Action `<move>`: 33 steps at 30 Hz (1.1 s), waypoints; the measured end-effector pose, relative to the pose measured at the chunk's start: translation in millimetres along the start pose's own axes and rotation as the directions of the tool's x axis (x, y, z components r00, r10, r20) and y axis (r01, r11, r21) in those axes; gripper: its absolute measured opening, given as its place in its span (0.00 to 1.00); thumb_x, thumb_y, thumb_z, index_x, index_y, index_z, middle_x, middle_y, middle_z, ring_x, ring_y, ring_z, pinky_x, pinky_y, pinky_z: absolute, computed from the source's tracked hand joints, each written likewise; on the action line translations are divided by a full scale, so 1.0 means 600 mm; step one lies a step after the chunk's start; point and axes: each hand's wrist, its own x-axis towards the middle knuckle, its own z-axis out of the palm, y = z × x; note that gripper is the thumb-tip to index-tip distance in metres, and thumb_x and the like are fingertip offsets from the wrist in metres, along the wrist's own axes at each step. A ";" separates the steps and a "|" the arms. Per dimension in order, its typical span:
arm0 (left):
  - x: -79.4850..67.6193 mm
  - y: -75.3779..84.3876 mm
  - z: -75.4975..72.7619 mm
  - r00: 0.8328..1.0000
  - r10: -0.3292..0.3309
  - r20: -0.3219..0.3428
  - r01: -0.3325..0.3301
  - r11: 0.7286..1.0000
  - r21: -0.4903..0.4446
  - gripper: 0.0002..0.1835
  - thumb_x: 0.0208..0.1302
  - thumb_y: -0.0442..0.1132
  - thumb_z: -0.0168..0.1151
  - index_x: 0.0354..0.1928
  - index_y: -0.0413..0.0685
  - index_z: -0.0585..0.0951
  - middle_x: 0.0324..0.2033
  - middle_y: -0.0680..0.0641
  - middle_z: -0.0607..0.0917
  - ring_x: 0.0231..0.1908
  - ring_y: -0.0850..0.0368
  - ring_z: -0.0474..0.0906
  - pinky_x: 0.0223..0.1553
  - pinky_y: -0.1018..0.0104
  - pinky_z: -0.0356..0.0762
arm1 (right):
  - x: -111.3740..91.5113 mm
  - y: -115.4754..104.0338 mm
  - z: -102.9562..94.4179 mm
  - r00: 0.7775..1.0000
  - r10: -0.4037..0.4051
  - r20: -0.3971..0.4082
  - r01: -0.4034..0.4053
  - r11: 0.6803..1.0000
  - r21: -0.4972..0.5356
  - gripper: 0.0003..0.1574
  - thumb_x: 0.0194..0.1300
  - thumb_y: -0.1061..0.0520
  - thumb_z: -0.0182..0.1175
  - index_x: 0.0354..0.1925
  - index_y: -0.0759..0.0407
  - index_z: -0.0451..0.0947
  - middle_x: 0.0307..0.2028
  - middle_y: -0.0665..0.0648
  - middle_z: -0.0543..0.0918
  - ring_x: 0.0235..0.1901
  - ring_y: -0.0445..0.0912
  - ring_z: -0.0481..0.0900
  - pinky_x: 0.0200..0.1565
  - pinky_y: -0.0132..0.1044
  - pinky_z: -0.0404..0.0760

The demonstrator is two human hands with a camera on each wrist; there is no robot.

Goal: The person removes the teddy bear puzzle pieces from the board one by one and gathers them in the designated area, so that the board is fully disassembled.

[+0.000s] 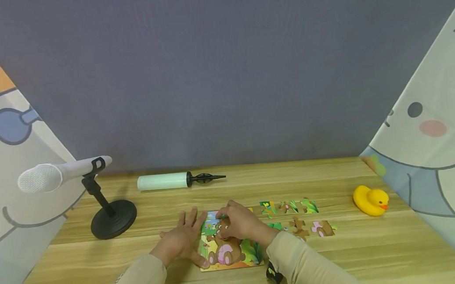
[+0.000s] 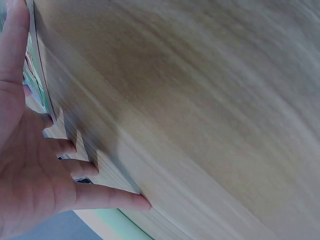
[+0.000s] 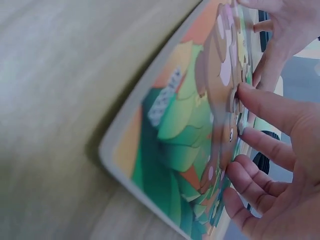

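Note:
A jigsaw puzzle board [image 1: 252, 261] with a brown bear picture lies on the wooden table. My left hand [image 1: 183, 239] is spread along its left side, the thumb at the lower left corner and the other fingers reaching toward the upper left edge. From above, my right hand [image 1: 239, 222] bends over the upper middle of the board. Its thumb and index finger pinch a puzzle piece [image 3: 234, 101] at the bear's face, low over the picture. In the right wrist view the remaining right fingers bend down close to the board's surface.
Several loose puzzle pieces [image 1: 324, 228] lie right of the board, some partly behind the right forearm. A yellow rubber duck [image 1: 370, 200] sits farther right. A white hand pump [image 1: 164, 181] lies at the back, and a white microphone [image 1: 75, 169] on a black stand [image 1: 114, 219] is at left.

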 end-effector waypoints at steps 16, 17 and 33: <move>-0.004 0.001 -0.003 1.000 0.007 0.007 -0.006 1.000 -0.024 0.72 0.37 0.58 0.84 0.80 0.45 0.50 0.79 0.33 0.46 0.75 0.25 0.39 0.47 0.08 0.51 | -0.031 0.025 -0.008 0.997 -0.078 -0.020 0.078 0.997 -0.011 0.24 0.59 0.50 0.76 0.53 0.54 0.86 0.38 0.47 0.74 0.30 0.37 0.69 0.31 0.30 0.73; -0.005 0.001 -0.003 1.000 0.007 0.007 -0.007 1.000 -0.029 0.71 0.38 0.57 0.84 0.80 0.44 0.50 0.79 0.33 0.46 0.75 0.25 0.39 0.47 0.08 0.51 | -0.035 0.028 -0.009 0.996 -0.083 -0.021 0.083 0.997 -0.012 0.25 0.59 0.50 0.76 0.54 0.54 0.86 0.37 0.47 0.74 0.30 0.37 0.68 0.31 0.30 0.73; -0.005 -0.001 -0.003 1.000 0.013 0.017 -0.012 0.999 -0.052 0.71 0.38 0.56 0.84 0.81 0.45 0.49 0.79 0.33 0.44 0.76 0.25 0.37 0.48 0.07 0.46 | -0.130 0.099 -0.063 0.993 -0.118 -0.033 0.120 0.988 0.093 0.28 0.65 0.43 0.71 0.59 0.53 0.82 0.52 0.54 0.78 0.41 0.48 0.79 0.41 0.45 0.79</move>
